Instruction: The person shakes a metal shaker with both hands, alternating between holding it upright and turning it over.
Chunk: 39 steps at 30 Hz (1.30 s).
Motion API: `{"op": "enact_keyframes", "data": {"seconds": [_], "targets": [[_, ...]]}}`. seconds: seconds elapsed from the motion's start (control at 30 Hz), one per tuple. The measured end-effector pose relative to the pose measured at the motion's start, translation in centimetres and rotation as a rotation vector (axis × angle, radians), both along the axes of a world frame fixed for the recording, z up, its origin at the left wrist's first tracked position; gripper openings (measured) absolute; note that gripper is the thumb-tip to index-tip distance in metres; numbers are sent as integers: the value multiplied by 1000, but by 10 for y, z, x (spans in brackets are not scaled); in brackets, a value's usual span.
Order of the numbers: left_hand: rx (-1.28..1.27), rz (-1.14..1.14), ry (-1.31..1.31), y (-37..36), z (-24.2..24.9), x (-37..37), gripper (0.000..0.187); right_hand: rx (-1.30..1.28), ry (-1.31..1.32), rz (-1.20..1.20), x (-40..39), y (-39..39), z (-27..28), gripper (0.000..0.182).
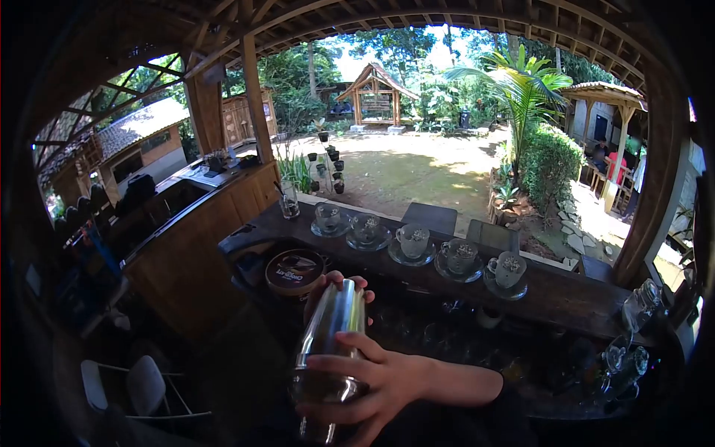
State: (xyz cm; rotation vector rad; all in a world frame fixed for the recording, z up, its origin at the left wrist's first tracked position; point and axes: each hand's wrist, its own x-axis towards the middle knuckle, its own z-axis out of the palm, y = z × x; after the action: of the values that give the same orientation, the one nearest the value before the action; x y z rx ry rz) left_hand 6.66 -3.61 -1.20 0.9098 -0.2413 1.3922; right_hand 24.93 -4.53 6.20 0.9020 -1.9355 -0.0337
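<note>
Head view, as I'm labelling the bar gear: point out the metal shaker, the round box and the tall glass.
Metal shaker (335, 316): head view, on its shiny body.
Round box (293, 271): head view, on its printed lid.
Tall glass (290, 207): head view, on its side.

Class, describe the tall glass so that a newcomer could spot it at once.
Find the dark counter beside the garden. Five cups on saucers line it; look just beyond the row's left end. The glass there is taller than the cups, shows no saucer, and has dark, straw-like sticks poking out.
</note>
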Motion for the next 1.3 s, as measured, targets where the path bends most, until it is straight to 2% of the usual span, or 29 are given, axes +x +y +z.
{"op": "enact_keyframes", "data": {"seconds": [0.07,0.1,0.13,0.17,0.2,0.27,0.33,0.37,0.4,0.43,0.47,0.53,0.57,0.6,0.67,0.77,0.8,0.87,0.93,0.97,1.0,1.07,1.1,1.13,1.17,1.2,1.23,1.27,1.3], "targets": [[-82,47,0,0,1,3,32,-1,20,8,-1,7,-4,52],[-283,69,-92,3,-10,3,32,-71,-17,-25,-5,23,-4,52],[-643,69,-241,19,-40,-6,33,-143,-56,-59,-12,35,-8,52],[-645,71,-245,12,-40,-1,33,-343,-94,-98,-21,46,-17,51],[-597,50,-247,6,-38,5,33,-540,-129,-141,-27,53,-23,50],[-485,-10,-231,1,-18,16,33,-568,-59,-169,-19,47,-9,49],[-377,-72,-229,4,-7,24,33,-171,14,-86,-1,21,12,52],[-435,-281,-132,8,-12,0,33,-114,-23,-63,6,9,12,53],[-97,-59,-53,1,5,17,33,-58,-58,-40,13,-4,8,53],[-84,-53,-36,2,6,16,33,-267,-255,-147,21,-13,-1,48],[-71,-45,-23,3,4,15,34,-270,-255,-151,16,-6,0,48],[-470,53,-215,11,-21,14,35,-133,12,-109,-4,23,-4,45],[-475,51,-216,7,-25,15,35,-316,-57,-83,-15,39,-17,45],[-469,-16,-217,4,-27,14,35,-477,-52,-193,-24,43,-21,50],[-439,-158,-204,7,-22,8,35,-560,-11,-238,-20,35,-16,46],[-410,-366,-205,11,-21,1,35,-115,57,-131,1,2,9,54],[-19,-83,-39,7,3,11,35,-151,-226,-162,13,-8,1,60],[-55,-12,10,3,10,7,36,-72,-55,-122,5,-3,-10,53],[-366,-222,-83,36,-55,-34,37,-146,84,-84,-16,23,-14,51],[-176,-206,-156,24,-28,1,39,-274,-27,-143,-20,36,-17,56],[-250,-166,-460,14,-32,27,38,-369,-42,-273,-28,46,-20,63],[249,-1099,-847,70,-81,50,38,-514,-14,-271,-30,41,-17,64],[-127,-443,-573,10,-22,38,38,-332,-15,-269,-21,35,-9,61],[-181,-410,-120,32,-17,8,36,-153,-19,-266,-9,22,-1,58],[-54,-385,-64,35,-10,5,34,-78,46,-207,-5,7,1,55],[68,-357,-11,34,-3,5,33,-225,-207,-249,7,-9,-7,53],[125,-298,9,27,8,12,32,-216,-224,-235,11,-8,-8,55],[120,-299,9,31,1,10,32,-209,-243,-219,12,-6,-11,57],[-55,-291,-40,38,-12,5,32,-128,-103,-229,5,9,-8,53]]}}
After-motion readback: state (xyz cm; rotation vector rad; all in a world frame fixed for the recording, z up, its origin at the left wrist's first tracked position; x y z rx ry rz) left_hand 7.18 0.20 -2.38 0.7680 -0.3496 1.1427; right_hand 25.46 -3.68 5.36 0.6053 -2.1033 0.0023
